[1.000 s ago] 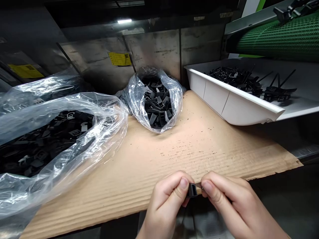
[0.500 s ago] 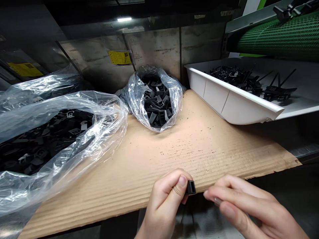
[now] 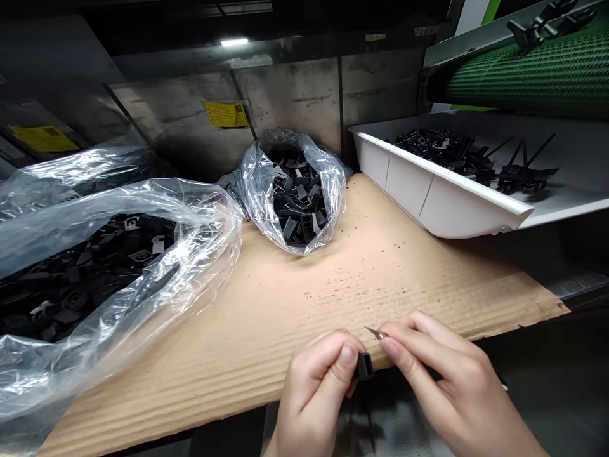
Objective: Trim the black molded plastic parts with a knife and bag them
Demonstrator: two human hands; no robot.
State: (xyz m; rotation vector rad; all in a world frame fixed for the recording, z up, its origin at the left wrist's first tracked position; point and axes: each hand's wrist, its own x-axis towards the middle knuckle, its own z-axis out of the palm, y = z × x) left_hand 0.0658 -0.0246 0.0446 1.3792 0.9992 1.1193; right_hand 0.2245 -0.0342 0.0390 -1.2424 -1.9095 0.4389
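1. While the left hand (image 3: 316, 387) pinches a black part (image 3: 365, 366) between its fingers, the right hand (image 3: 450, 374) has its fingers closed around a pointed metal blade (image 3: 375, 332) near it.
2. The black part is by the cardboard worktop's (image 3: 285, 304) near edge.

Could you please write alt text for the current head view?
A left hand grips a small black part while the right hand holds a pointed blade near it, by a cardboard sheet's near edge. Behind stand open plastic bags of black pieces; at right, a white tray sits below a green belt.
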